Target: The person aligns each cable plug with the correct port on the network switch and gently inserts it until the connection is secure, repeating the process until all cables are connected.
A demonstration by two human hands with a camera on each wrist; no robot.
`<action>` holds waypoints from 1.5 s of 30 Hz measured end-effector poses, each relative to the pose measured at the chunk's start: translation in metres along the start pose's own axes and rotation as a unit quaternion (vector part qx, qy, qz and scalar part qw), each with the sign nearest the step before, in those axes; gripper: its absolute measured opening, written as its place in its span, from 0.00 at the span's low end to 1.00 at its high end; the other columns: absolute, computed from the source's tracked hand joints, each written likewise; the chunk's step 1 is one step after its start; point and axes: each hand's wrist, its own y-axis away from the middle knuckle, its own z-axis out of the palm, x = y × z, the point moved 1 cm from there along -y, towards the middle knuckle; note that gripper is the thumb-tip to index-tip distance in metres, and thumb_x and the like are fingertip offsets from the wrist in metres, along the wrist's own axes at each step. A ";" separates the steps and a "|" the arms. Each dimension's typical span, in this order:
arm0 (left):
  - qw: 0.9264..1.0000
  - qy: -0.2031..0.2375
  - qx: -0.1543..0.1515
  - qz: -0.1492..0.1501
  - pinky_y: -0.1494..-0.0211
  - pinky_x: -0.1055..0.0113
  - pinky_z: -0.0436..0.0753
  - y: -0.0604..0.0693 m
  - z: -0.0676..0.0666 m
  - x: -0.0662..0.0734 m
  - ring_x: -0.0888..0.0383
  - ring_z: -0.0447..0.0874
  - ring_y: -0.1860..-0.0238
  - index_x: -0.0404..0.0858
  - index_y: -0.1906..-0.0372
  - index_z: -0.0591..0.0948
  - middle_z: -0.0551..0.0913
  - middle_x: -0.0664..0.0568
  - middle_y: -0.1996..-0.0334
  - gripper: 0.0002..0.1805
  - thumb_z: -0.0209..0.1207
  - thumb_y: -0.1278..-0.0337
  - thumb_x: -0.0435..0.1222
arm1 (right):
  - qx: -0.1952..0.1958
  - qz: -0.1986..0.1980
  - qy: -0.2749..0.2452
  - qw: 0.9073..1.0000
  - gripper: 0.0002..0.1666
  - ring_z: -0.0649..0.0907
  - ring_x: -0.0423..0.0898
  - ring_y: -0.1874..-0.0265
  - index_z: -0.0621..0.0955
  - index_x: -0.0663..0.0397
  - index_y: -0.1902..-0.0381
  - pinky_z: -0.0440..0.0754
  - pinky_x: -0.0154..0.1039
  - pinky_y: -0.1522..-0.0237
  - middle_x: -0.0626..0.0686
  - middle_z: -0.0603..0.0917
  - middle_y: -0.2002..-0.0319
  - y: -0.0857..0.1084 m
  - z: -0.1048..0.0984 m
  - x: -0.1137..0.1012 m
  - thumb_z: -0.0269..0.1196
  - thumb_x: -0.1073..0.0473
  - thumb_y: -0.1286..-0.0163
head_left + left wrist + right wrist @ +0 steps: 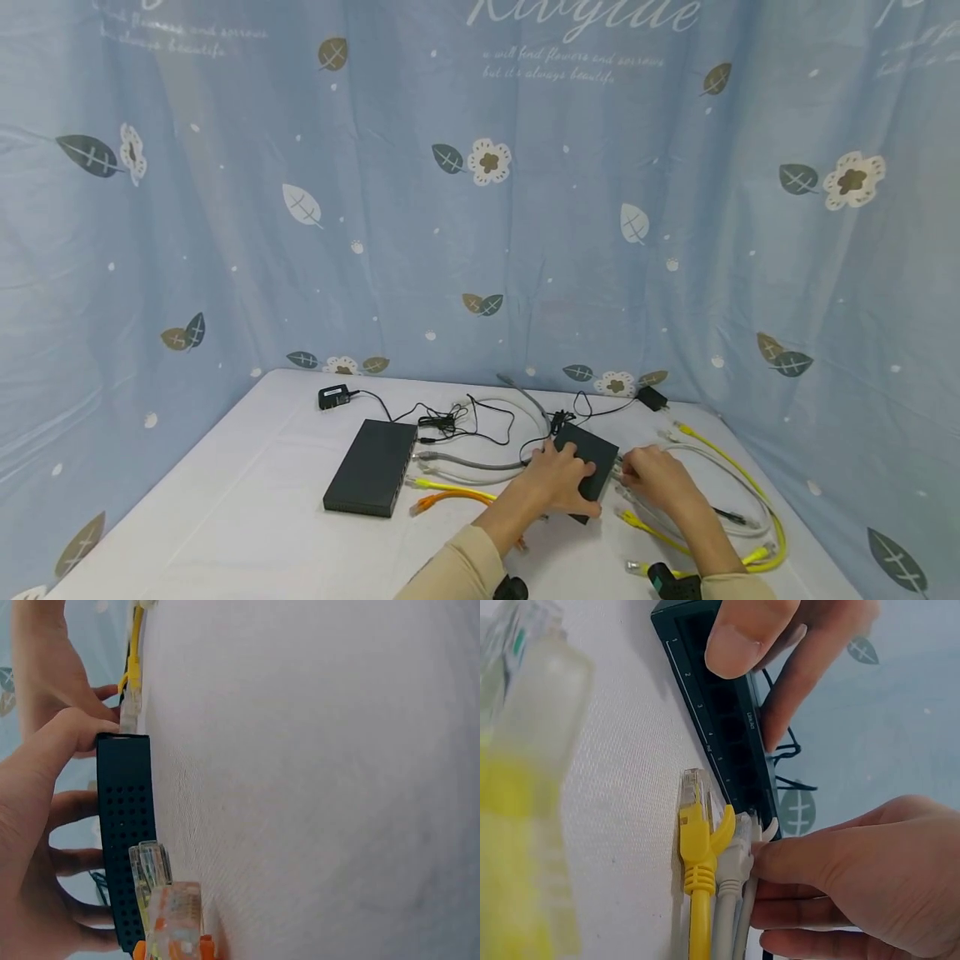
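Note:
A small black network switch [598, 454] lies on the table, with a row of numbered ports [724, 701] facing right. My left hand [551, 482] grips it from above, thumb on the port end and the other fingers spread over its casing. At the row's far end, my right hand [847, 877] pinches a grey network cable [744, 911] close to its plug. That plug meets the end port; how deeply it sits is hidden by the fingertips. A second grey cable [726, 915] and a yellow network cable [699, 900] lie beside it, plugs toward the switch.
A larger black box [371, 467] lies left, with a power adapter [334, 397] behind it. Loose grey, yellow and orange cables [457, 493] lie between the boxes. More yellow cables [780, 533] curve at the right, and another adapter [652, 398] sits at the back.

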 end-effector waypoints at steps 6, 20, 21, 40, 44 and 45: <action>1.000 0.004 -0.003 -0.005 0.47 0.48 0.81 0.002 -0.001 -0.001 0.42 0.75 0.40 0.68 0.34 0.73 0.75 0.55 0.39 0.36 0.56 0.52 0.71 | -0.012 0.021 -0.022 0.999 0.09 0.73 0.39 0.83 0.82 0.51 0.78 0.72 0.35 0.78 0.44 0.77 0.82 0.001 0.001 0.000 0.70 0.65 0.41; 1.000 0.008 -0.009 -0.015 0.47 0.49 0.81 0.001 -0.002 -0.002 0.42 0.75 0.39 0.70 0.34 0.71 0.75 0.55 0.39 0.36 0.56 0.52 0.72 | -0.014 0.026 -0.061 0.998 0.08 0.74 0.40 0.82 0.83 0.52 0.77 0.72 0.36 0.78 0.45 0.77 0.81 0.002 -0.004 -0.001 0.69 0.64 0.39; 1.000 0.009 -0.010 -0.015 0.47 0.49 0.81 0.001 -0.002 -0.002 0.42 0.75 0.39 0.70 0.34 0.71 0.74 0.55 0.39 0.36 0.56 0.52 0.71 | -0.016 0.029 -0.064 0.997 0.08 0.74 0.40 0.82 0.83 0.52 0.77 0.72 0.36 0.78 0.45 0.77 0.81 0.002 -0.005 -0.001 0.68 0.65 0.39; 0.999 0.008 -0.028 -0.013 0.45 0.49 0.80 0.003 -0.007 0.000 0.41 0.73 0.37 0.69 0.33 0.70 0.73 0.54 0.36 0.38 0.55 0.51 0.72 | -0.051 0.057 -0.065 0.995 0.07 0.77 0.40 0.80 0.84 0.52 0.76 0.78 0.38 0.74 0.47 0.79 0.79 -0.002 -0.004 0.001 0.69 0.62 0.39; 1.000 0.006 -0.027 -0.015 0.44 0.50 0.80 0.003 -0.007 0.000 0.41 0.73 0.36 0.69 0.33 0.70 0.73 0.55 0.37 0.38 0.55 0.51 0.73 | -0.051 0.058 -0.060 0.995 0.07 0.77 0.40 0.80 0.84 0.52 0.76 0.77 0.38 0.74 0.47 0.79 0.79 -0.002 -0.004 0.000 0.68 0.62 0.38; 1.000 0.005 -0.027 -0.015 0.44 0.50 0.80 0.003 -0.007 0.000 0.41 0.73 0.36 0.69 0.33 0.70 0.73 0.55 0.37 0.38 0.55 0.51 0.73 | -0.051 0.056 -0.060 0.995 0.07 0.77 0.40 0.80 0.84 0.52 0.76 0.77 0.38 0.74 0.47 0.79 0.79 -0.002 -0.004 0.000 0.68 0.62 0.38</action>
